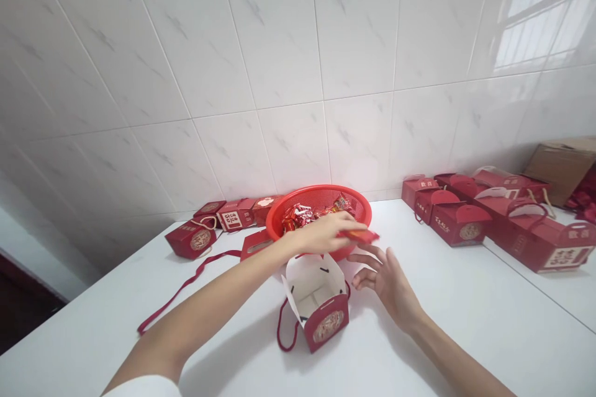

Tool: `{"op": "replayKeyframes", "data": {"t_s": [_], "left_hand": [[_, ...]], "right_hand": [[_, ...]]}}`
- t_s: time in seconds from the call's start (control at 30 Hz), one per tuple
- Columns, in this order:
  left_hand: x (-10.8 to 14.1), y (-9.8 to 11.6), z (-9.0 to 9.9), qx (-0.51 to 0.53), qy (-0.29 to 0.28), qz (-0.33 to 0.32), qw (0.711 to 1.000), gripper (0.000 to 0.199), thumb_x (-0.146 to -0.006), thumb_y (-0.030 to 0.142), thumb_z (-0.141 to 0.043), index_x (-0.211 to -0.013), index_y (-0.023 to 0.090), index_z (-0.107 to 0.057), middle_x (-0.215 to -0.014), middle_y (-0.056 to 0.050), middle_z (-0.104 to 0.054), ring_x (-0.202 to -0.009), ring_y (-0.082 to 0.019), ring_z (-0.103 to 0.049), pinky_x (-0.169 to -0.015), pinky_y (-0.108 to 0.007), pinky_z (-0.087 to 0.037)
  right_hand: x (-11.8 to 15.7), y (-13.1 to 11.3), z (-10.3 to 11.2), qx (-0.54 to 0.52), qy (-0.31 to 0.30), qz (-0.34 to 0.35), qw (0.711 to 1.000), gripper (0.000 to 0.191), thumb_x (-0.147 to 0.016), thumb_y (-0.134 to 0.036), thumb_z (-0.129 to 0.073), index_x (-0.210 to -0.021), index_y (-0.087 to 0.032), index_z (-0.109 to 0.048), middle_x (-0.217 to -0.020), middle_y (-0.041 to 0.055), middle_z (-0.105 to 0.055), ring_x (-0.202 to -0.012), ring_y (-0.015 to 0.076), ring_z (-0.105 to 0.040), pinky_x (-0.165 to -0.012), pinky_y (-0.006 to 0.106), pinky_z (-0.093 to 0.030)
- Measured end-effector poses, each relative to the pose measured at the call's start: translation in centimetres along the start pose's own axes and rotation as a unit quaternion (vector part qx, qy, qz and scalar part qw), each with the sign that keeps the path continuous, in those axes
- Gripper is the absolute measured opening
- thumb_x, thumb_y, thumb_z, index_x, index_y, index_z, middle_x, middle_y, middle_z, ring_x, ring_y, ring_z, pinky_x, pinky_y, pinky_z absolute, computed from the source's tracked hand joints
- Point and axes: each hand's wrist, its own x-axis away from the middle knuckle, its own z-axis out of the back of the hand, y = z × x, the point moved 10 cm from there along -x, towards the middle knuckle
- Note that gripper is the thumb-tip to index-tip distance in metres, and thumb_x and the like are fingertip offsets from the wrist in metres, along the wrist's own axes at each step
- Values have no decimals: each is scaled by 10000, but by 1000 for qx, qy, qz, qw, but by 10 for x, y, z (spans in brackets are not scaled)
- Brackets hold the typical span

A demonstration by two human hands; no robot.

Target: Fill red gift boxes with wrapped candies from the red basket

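Note:
My left hand (328, 232) is closed on a red packet (363, 236), held above the front right of a red mesh basket (274, 217) of wrapped sweets (300, 215). Just right of and below the packet, my right hand (384, 282) is raised with its fingers apart and nothing in them. Between my forearms an open red box (328, 322) stands on the white table. Its white inside shows no contents, and dark red cord handles hang at its sides.
Closed red boxes (190, 240) stand at the back left, near a long red ribbon (186, 285) on the table (233, 360). More red boxes (460, 223) fill the right side, with a brown carton (559, 164) behind. A tiled wall borders the back.

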Motion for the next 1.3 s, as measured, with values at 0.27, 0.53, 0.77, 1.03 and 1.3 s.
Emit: {"op": "replayKeyframes", "data": {"t_s": [0.27,0.53,0.77,1.03,1.3], "left_hand": [[-5,0,-11,71,-46,-14,996,667,-785,124,-600,-1441,221,-528,-1475,-109,-529,-1264,-280,-582,-1043,-396,-496],[-15,-166,49,-50,75,268,959,446,-832,55,-472,-1211,131,-695,-1294,-108,-697,-1181,-231,-652,-1010,-300,-499],[-31,-207,31,-74,17,324,943,327,-883,367,-673,-1170,211,-686,-1245,-77,-704,-1167,-258,-645,-998,-373,-501],[-32,-213,24,-6,26,341,940,312,-969,368,-616,-1207,167,-636,-1237,-82,-639,-1062,-249,-646,-900,-428,-564],[-23,-207,31,78,81,346,931,325,-962,384,-620,-1186,151,-651,-1228,-61,-641,-1055,-279,-645,-884,-420,-572]], "right_hand": [[8,8,7,-44,64,-58,995,435,-664,-488,-853,-879,-163,-659,-713,40,-705,-572,180,-635,-602,323,-519],[7,19,26,14,142,-59,988,407,-606,-414,-821,-851,-159,-620,-575,13,-653,-565,186,-617,-551,296,-492],[4,19,28,50,139,-48,988,345,-661,-420,-750,-850,-179,-593,-581,-16,-624,-516,171,-607,-531,294,-488],[2,18,28,66,127,-37,989,371,-663,-456,-766,-829,-172,-596,-609,-16,-622,-495,152,-585,-520,284,-469],[1,16,31,87,128,-31,987,396,-654,-490,-771,-828,-174,-607,-578,-18,-607,-488,156,-570,-523,288,-465]]}}
